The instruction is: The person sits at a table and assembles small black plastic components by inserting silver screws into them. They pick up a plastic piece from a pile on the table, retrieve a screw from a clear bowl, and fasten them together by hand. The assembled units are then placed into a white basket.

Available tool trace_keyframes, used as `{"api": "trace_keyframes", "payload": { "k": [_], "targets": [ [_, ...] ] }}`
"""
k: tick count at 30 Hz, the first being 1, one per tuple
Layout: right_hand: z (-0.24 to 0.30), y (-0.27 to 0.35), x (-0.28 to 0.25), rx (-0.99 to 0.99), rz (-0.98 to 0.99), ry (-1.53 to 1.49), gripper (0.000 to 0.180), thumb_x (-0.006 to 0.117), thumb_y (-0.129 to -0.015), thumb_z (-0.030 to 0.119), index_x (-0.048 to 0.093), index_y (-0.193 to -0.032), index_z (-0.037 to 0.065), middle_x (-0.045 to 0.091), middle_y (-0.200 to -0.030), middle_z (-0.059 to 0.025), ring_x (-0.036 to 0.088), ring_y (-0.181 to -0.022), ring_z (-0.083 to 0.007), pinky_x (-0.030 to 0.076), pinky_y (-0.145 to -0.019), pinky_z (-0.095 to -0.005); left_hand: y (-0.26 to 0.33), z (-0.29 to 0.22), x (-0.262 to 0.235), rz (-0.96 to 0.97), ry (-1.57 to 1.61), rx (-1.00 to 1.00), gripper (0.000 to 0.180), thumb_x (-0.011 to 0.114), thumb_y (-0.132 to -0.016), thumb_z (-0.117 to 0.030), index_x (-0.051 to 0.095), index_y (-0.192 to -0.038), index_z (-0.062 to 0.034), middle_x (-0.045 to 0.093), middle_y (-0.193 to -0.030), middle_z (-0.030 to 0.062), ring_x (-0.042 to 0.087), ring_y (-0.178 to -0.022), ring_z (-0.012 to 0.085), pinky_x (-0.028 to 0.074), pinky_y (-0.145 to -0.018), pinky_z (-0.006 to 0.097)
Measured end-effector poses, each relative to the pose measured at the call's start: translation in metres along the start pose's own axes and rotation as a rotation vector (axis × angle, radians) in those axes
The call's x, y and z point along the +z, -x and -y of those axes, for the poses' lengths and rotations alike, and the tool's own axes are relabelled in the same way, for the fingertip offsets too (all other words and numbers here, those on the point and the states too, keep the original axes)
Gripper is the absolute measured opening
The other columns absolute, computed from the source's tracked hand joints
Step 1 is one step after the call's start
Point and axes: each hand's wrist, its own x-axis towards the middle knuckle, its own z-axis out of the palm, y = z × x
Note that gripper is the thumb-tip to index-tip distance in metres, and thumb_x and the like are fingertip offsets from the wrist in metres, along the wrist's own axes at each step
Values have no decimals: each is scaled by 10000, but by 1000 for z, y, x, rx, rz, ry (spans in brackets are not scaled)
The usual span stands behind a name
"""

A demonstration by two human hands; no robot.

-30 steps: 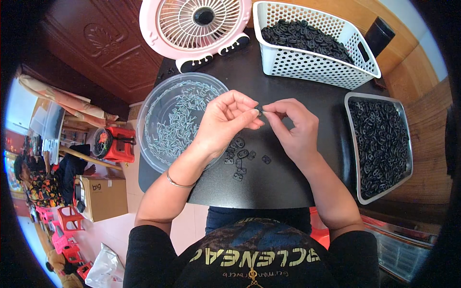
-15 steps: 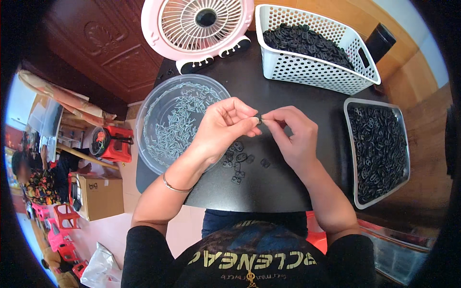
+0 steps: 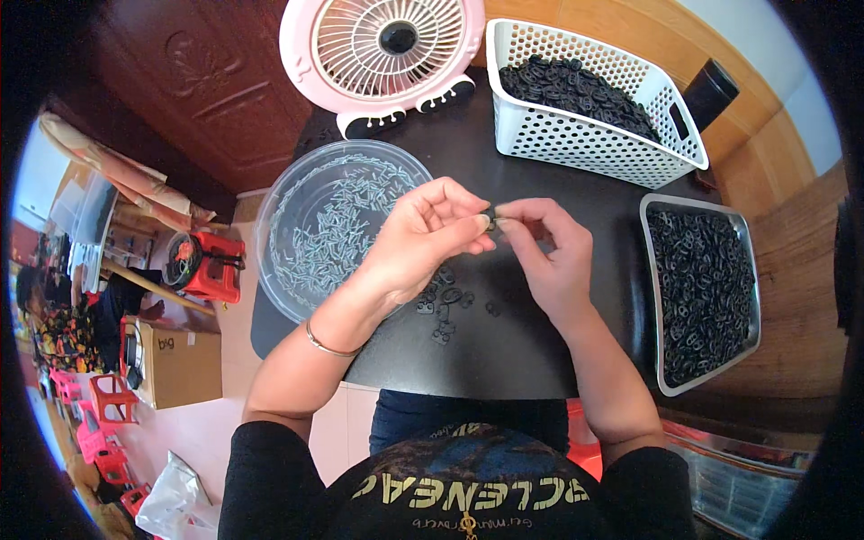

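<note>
Over the middle of the table, my left hand [image 3: 421, 236] pinches a small black plastic piece [image 3: 490, 221] between thumb and fingertips. My right hand [image 3: 551, 247] meets it from the right, thumb and forefinger pressed together at the piece's edge; whatever they hold is too small to make out. Beneath my hands lie several loose black pieces with holes [image 3: 443, 310], partly hidden by my left wrist. To the left of my left hand stands a round clear plastic tub [image 3: 261, 256] with many short silvery pins [image 3: 328, 236] in it.
A white perforated basket [image 3: 585, 155] of black pieces stands at the back right. On the right, a metal tray [image 3: 650, 279] is full of similar pieces. A pink fan [image 3: 398, 38] and a black cylinder [image 3: 709, 94] stand farther back. The dark table [image 3: 531, 360] has a rounded front edge.
My hands stay together around the small piece, with only slight finger movement. The whole view has shifted a little; the tub, basket and tray keep their places on the table.
</note>
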Motion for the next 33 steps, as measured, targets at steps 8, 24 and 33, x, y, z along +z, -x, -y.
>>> {"api": "trace_keyframes", "payload": {
  "k": [8, 24, 33],
  "targets": [
    [7, -4, -6, -140, 222, -1, 259, 617, -718, -14, 625, -964, 68, 584, -901, -59, 573, -737, -116, 468, -581, -215, 1, 4, -9, 120, 212, -102, 184, 558, -816, -22, 489, -984, -44, 575, -828, 31, 571, -710, 104, 480, -639, 194],
    [-5, -5, -10, -140, 230, -159, 171, 674, -701, 36, 645, -869, 56, 602, -853, -51, 568, -660, -88, 456, -551, -199, -1, 7, -7, 140, 178, -147, 113, 584, -807, -29, 483, -838, -70, 581, -799, 30, 577, -710, 98, 481, -633, 188],
    [-2, -1, -8, 23, 154, -91, 115, 633, -747, 23, 638, -861, 30, 574, -771, -42, 555, -621, -77, 437, -542, -191, 0, 4, -5, 115, -144, -136, 93, 590, -816, -82, 499, -832, -68, 591, -755, 26, 558, -658, 72, 449, -577, 173]
  ]
}}
